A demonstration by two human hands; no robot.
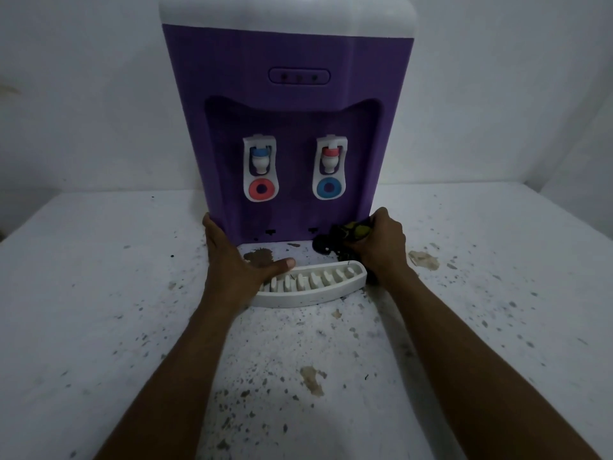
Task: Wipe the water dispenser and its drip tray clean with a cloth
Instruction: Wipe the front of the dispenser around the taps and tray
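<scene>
A purple water dispenser (288, 94) with a white top and two white taps stands at the back of the table. Its white slotted drip tray (311, 287) lies detached on the table just in front of the base. My left hand (235, 257) lies flat over the tray's left end, fingers reaching to the dispenser's lower left corner and thumb stretched over the tray. My right hand (381, 244) grips a dark green and black cloth (341, 239) bunched against the dispenser's lower right corner, beside the tray's right end.
The white table (132, 293) is speckled with dark spots and brown stains, one (258, 255) between the tray and the dispenser base. White walls close in behind and on both sides.
</scene>
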